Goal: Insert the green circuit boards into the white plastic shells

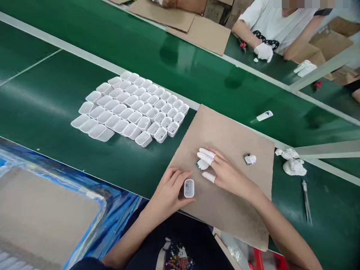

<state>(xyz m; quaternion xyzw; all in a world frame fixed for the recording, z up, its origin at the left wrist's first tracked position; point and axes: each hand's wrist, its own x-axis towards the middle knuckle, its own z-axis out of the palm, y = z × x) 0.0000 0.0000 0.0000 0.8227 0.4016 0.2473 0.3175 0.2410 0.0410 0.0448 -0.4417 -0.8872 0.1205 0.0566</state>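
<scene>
My left hand (168, 193) rests on the near edge of a brown cardboard sheet (225, 127), fingers curled round a small white plastic shell (189, 188) that stands upright. My right hand (222, 170) lies on the cardboard just to the right, with white finger cots on its fingertips. Its fingertips pinch a small dark circuit part (201, 164) against the sheet. A second small part with white material (249, 159) lies alone on the cardboard further right.
Several rows of empty white shells (132, 108) stand on the green belt (56, 112) to the left. White putty lumps (294, 165) and tweezers (306, 202) lie at right. A white device (264, 116) lies beyond. Another person's gloved hand (263, 51) works at the far side.
</scene>
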